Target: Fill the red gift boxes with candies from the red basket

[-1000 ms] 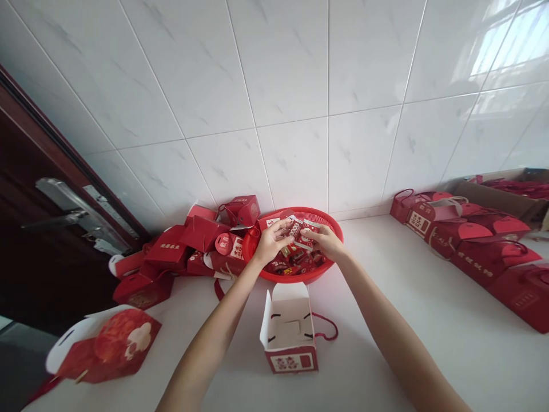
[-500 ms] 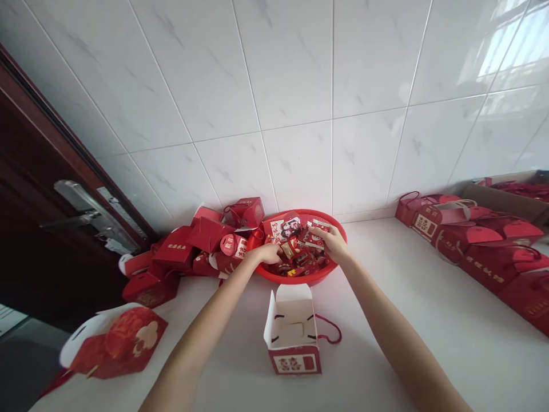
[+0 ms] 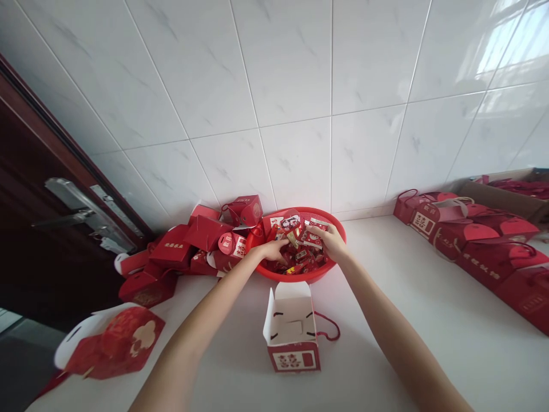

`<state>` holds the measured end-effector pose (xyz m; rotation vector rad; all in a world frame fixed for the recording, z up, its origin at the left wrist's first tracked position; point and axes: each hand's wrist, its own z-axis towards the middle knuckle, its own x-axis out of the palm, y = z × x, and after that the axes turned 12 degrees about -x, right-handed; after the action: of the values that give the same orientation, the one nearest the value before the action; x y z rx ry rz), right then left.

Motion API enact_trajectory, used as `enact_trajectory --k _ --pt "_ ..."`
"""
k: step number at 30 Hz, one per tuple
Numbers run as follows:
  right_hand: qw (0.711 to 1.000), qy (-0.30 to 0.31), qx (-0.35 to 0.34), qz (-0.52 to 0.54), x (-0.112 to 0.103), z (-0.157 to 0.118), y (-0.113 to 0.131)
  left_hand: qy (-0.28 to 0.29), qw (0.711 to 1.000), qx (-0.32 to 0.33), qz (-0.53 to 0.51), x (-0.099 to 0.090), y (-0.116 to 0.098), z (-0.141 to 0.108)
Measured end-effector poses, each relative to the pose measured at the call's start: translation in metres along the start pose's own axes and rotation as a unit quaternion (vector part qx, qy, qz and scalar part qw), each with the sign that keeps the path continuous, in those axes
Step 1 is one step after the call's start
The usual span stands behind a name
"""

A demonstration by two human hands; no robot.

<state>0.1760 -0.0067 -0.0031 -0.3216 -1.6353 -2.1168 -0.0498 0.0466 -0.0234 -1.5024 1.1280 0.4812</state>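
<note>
A red plastic basket (image 3: pixel 338 220) stands against the wall, holding several wrapped sweets (image 3: pixel 302 254) and printed packets. My left hand (image 3: pixel 273 250) reaches into its left side, fingers apart over the sweets, with a gold-and-red wrapped sweet (image 3: pixel 294 237) just beyond the fingertips. On the right side, my right hand (image 3: pixel 333 242) grips a red-and-white packet (image 3: pixel 315 234) between thumb and fingers. In front of the basket, a red gift box (image 3: pixel 294 359) sits with its lid flaps up, showing a white inside and a red cord handle (image 3: pixel 330 335) lying to its right.
Red folded boxes (image 3: pixel 174 246) are heaped left of the basket, and another open box (image 3: pixel 115 343) lies at the front left. Closed red boxes (image 3: pixel 476 246) stand in rows at right, beside a brown carton (image 3: pixel 484 197). Tiled wall behind; dark door (image 3: pixel 38 171) at left.
My left hand has moved slightly right and its fingers have spread; the gold-wrapped sweet has shifted up and right. My right hand keeps its packet, lowered a little.
</note>
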Motion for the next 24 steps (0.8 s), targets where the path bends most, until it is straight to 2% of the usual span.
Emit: enact_trajectory --k 9,14,19,24 --pt "1.0 -0.007 -0.006 0.004 0.0 0.001 -0.001 0.092 0.994 0.01 0.052 -0.002 -0.013 0.015" --pt "1.0 -0.005 -0.014 0.011 0.0 0.001 -0.002 0.11 0.991 0.0 0.073 0.001 -0.015 0.018" --pt "1.0 -0.008 -0.014 0.004 0.001 0.0 0.0 0.126 0.991 0.016 0.03 0.002 -0.019 0.014" --pt "1.0 -0.011 -0.017 0.012 0.0 0.001 -0.002 0.116 0.991 0.027 -0.065 -0.001 -0.022 0.006"
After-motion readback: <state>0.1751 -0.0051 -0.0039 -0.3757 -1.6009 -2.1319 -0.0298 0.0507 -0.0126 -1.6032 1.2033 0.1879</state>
